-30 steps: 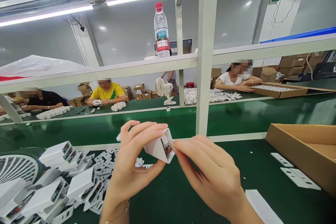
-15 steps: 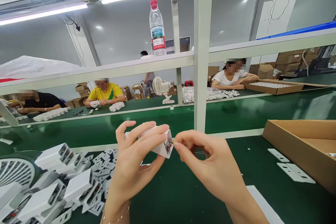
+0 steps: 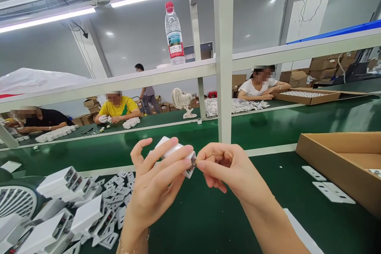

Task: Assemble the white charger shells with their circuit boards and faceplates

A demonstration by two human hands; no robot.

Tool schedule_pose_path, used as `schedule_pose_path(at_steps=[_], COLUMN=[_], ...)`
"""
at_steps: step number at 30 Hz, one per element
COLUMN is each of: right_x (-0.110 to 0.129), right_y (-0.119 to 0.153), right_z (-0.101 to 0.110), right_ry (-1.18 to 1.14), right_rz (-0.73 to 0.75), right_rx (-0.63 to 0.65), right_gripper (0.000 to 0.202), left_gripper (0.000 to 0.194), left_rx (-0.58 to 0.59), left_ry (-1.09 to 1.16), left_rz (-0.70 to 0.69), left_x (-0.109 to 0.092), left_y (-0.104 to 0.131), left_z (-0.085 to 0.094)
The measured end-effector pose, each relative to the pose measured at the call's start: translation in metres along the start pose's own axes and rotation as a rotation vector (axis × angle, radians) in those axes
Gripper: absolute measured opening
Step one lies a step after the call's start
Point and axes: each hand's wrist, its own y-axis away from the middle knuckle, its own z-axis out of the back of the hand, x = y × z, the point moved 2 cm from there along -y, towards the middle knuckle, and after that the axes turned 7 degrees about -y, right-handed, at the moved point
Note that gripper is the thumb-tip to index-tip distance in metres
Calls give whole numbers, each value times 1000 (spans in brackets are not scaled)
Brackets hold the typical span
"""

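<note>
My left hand [image 3: 156, 184] is wrapped round a white plastic housing [image 3: 167, 150], thumb below and fingers over the top. The housing tilts, its open end facing right, with small metallic parts showing inside. Thumb and forefinger of my right hand [image 3: 230, 166] pinch together at that open end; whatever is between them is too small to make out. To the left lies a heap of similar white housings [image 3: 86, 214], some with red and metal parts inside. Beside the heap are scattered flat white cover plates [image 3: 119, 192] with slots.
A cardboard tray [image 3: 333, 166] stands at right, with several slotted plates [image 3: 333, 192] before it. A green fan [image 3: 18, 198] sits at left. A metal post [image 3: 224, 67] rises ahead; a water bottle [image 3: 175, 35] stands on the shelf. Co-workers sit across the green conveyor [image 3: 166, 137].
The view has shifted slightly. My right hand's lower fingers have spread downward while its pinch stays at the housing's open end. A person in the background has walked left.
</note>
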Motion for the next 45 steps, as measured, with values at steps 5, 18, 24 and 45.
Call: schedule_pose_path(at_steps=[5, 18, 24, 45], right_x=[1, 4, 3, 0], right_y=[2, 15, 15, 18], right_z=[-2, -5, -8, -14], right_ry=[15, 792, 849, 1117], right_rz=[216, 1145, 1158, 1259], right_rx=[-11, -124, -81, -56], right_gripper=[11, 23, 21, 22], left_gripper=[49, 57, 56, 52], left_rx=[62, 40, 57, 141], left_ry=[117, 175, 156, 106], left_rz=[126, 183, 184, 163], left_x=[4, 6, 6, 6], left_y=[2, 5, 3, 4], left_z=[1, 4, 5, 10])
